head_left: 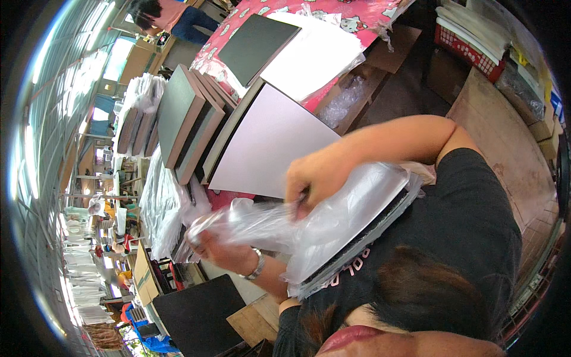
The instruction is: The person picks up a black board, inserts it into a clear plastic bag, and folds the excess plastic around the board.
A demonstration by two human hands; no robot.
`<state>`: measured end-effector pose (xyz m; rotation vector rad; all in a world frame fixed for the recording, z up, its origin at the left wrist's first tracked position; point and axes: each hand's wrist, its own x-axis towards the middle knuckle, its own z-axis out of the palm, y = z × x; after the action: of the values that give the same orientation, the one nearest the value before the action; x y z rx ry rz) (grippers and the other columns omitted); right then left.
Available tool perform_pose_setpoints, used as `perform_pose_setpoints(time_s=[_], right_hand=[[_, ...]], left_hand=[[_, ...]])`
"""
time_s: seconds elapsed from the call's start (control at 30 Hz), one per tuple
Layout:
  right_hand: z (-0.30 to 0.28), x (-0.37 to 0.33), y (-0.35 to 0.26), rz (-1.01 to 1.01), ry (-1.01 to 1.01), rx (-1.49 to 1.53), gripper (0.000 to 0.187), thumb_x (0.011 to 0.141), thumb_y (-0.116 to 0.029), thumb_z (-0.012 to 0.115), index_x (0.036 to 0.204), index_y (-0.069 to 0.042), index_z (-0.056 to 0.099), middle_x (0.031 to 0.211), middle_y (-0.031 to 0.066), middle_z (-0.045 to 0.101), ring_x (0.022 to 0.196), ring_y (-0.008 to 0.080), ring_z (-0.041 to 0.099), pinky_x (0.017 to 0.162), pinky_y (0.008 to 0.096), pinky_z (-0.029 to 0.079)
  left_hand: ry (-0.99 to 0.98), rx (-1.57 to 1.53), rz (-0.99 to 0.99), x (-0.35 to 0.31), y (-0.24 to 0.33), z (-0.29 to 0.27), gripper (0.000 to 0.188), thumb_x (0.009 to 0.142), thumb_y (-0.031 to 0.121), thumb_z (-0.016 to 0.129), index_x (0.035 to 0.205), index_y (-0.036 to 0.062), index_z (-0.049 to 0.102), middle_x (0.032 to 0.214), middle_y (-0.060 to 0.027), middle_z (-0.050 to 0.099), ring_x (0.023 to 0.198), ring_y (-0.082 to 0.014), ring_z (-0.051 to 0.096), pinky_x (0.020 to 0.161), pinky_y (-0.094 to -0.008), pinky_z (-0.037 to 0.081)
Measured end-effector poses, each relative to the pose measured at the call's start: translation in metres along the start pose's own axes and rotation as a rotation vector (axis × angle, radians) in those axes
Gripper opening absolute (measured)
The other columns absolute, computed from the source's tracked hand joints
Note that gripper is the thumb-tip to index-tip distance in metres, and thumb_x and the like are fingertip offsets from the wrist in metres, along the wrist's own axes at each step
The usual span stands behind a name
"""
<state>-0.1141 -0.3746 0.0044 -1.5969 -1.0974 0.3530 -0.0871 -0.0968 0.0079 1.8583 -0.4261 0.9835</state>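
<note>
A flat panel [363, 235] with a pale face and dark edge rests against my chest, partly inside a clear plastic bag [267, 223]. My right hand [312, 178] reaches in from the upper right and pinches the bag's film over the panel's end. Lower left, my left hand [217, 247], with a metal watch on its wrist, grips the bunched loose end of the same bag. The panel's far end is hidden by the crumpled plastic.
Several dark flat panels [187, 122] lean in a row on a table with a pink patterned cloth [357, 18], beside a large pale board [267, 146]. Piles of clear bags [163, 202], a dark panel [199, 315], a red basket [470, 50] and a seated person [172, 15] are around.
</note>
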Motion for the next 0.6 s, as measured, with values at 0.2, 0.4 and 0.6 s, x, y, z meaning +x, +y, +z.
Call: perform_pose_setpoints(time_s=[0.2,0.4,0.6], right_hand=[[-0.059,0.000,-0.024,-0.424,0.703,-0.110,0.014,0.090,-0.011,0.058,0.097,-0.003,0.067,0.102,0.0070,0.065,0.091,0.0173,0.059,0.086,0.0327,0.045],[-0.023,0.011,0.000,0.074,0.370,0.165,0.019,0.093,-0.022,0.057,0.096,-0.004,0.064,0.088,0.0047,0.065,0.082,0.0106,0.059,0.073,0.0286,0.044],[-0.036,-0.001,0.027,-0.068,-0.163,-0.053,0.023,0.093,-0.024,0.056,0.089,-0.003,0.063,0.087,0.0075,0.067,0.075,0.0136,0.062,0.072,0.0299,0.046]], left_hand=[[-0.544,-0.457,-0.232,-0.045,-0.003,0.014,0.025,0.090,0.023,0.061,0.103,0.0024,0.052,0.101,-0.0070,0.054,0.083,-0.0146,0.056,0.070,-0.0323,0.051],[-0.491,-0.891,-0.244,-0.017,0.006,0.002,0.019,0.088,0.024,0.063,0.080,0.0102,0.051,0.086,-0.0025,0.050,0.074,-0.0186,0.048,0.072,-0.0397,0.049],[-0.533,-1.525,-0.556,-0.014,-0.008,0.001,0.022,0.092,0.032,0.058,0.086,0.0113,0.052,0.079,-0.0006,0.051,0.056,-0.0120,0.046,0.046,-0.0255,0.042]])
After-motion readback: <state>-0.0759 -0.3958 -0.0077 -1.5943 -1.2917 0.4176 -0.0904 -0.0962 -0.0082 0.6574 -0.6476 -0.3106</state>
